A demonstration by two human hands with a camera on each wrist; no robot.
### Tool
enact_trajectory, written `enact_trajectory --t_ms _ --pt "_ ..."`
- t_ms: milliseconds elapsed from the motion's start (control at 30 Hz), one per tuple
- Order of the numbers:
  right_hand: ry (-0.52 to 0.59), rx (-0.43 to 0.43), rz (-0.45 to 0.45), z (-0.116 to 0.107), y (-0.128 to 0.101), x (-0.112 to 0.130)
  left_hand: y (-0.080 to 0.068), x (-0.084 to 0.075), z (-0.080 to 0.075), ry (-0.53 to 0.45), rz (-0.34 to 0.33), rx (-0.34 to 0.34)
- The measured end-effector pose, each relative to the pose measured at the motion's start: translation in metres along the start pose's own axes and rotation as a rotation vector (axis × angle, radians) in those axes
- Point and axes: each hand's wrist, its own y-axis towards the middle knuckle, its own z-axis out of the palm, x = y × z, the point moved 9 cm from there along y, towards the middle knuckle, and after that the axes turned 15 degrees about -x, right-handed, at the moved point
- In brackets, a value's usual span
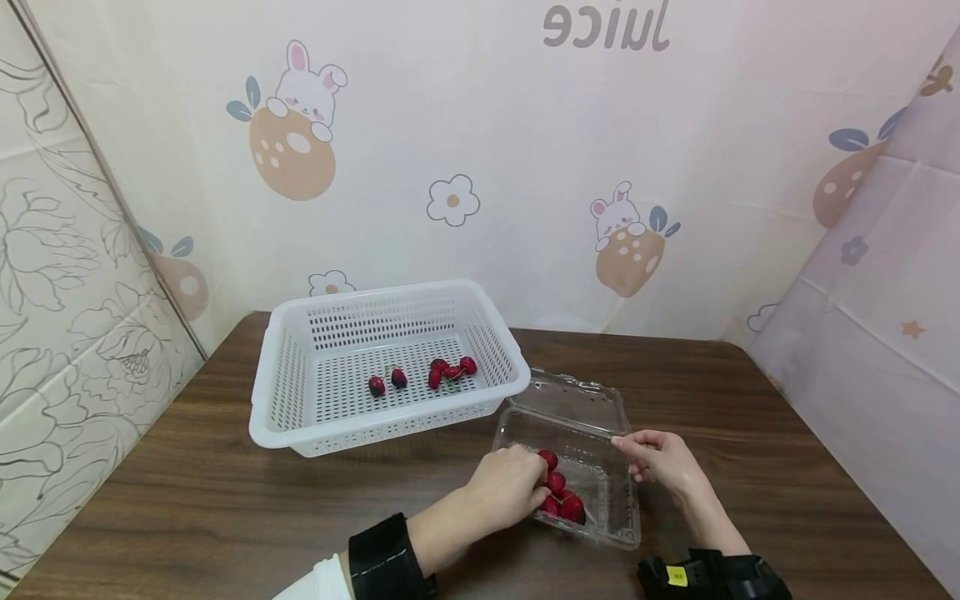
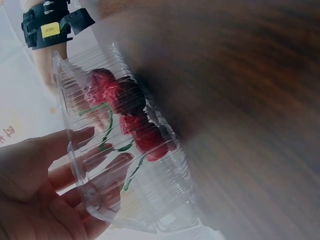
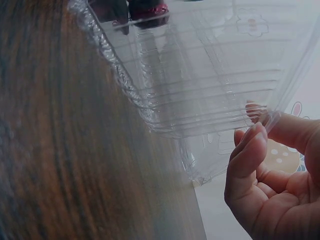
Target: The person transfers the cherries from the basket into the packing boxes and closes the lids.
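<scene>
Head view: clear container (image 1: 611,504) on the brown desk (image 1: 187,500), lower right of centre, tilted back-left, lid (image 1: 577,404) flipped open toward the top, right by the basket corner. Container cherries (image 1: 572,507) bunched along its left side, red with green stems. Left hand (image 1: 508,485) comes in from bottom centre, fingers bent down into the container at the cherries; fingertips partly hidden. Right hand (image 1: 663,461) at lower right, thumb and fingers pinching the container's right rim. White basket (image 1: 405,415) left of centre, slotted walls; basket cherries (image 1: 377,386) on its floor, two apart at left, a small cluster at right. Black left wristband (image 1: 386,558) at bottom edge, black right wristband (image 1: 712,575) with yellow label at bottom right. Patterned cloth (image 1: 525,250) behind, rabbits and flowers, mirrored "Juice" at top right.

Left wrist view: container slants through the middle, cherries upper middle with stems trailing down-left. Left hand lower left, fingers loosely bent and spread, seen through the plastic close to stems; cannot tell if they grip one. Right wristband at upper left.

Right wrist view: container fills top and right, dark cherries at top edge. Right hand lower right, thumb and forefinger pinched on the container's corner. Desk at left.
</scene>
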Motion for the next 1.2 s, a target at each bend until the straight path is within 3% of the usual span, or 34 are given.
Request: enact_trajectory --t_ms 367,633,1200 --pt "0.003 -0.002 -0.005 0.0 0.001 0.0 0.004 0.001 -0.023 0.051 0.013 -0.086" --pt "0.014 -0.001 0.004 0.001 0.001 -0.001 0.007 0.007 -0.044 0.089 0.019 -0.187" --pt "-0.003 -0.007 0.002 0.0 0.001 -0.001 0.019 0.03 -0.073 0.199 -0.008 -0.268"
